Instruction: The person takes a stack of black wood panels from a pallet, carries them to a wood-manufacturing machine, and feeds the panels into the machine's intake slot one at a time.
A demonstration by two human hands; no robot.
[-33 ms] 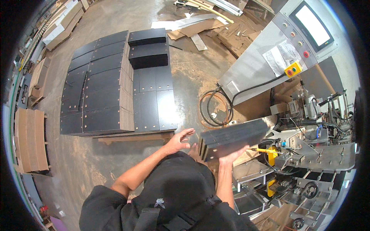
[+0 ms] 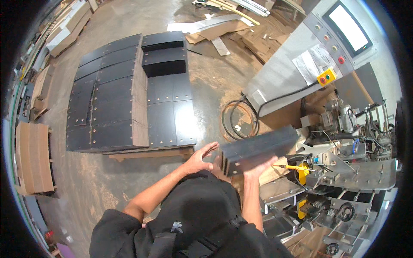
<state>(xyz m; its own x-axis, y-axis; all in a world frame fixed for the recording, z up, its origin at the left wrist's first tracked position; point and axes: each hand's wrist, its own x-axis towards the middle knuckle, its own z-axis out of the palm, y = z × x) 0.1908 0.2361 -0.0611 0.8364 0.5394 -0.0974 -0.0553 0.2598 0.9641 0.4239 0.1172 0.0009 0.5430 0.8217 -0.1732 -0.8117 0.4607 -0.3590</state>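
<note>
Several black boards (image 2: 258,149), pressed together as a thick bundle with brown edges at the left end, are held up in front of me. Against their near lower side, my right hand (image 2: 259,167) grips the bundle, its thumb side toward the machine. My left hand (image 2: 201,159) is just off the bundle's left end, fingers spread and thumb apart, with nothing in it. Left of the hands stands a big pile of similar black boards (image 2: 114,109) with small holes near their ends. Part of the right hand's fingers is hidden by the bundle.
At the right is a machine with a metal plate (image 2: 365,172), a handwheel (image 2: 346,211) and a grey control cabinet (image 2: 279,79). A coiled black cable (image 2: 234,124) lies on the floor. Cardboard scraps (image 2: 219,30) lie at the back; brown sheets (image 2: 33,157) are stacked far left.
The bundle of black boards has shifted slightly left, toward my left hand, along with my right hand. My left hand stays open in nearly the same place.
</note>
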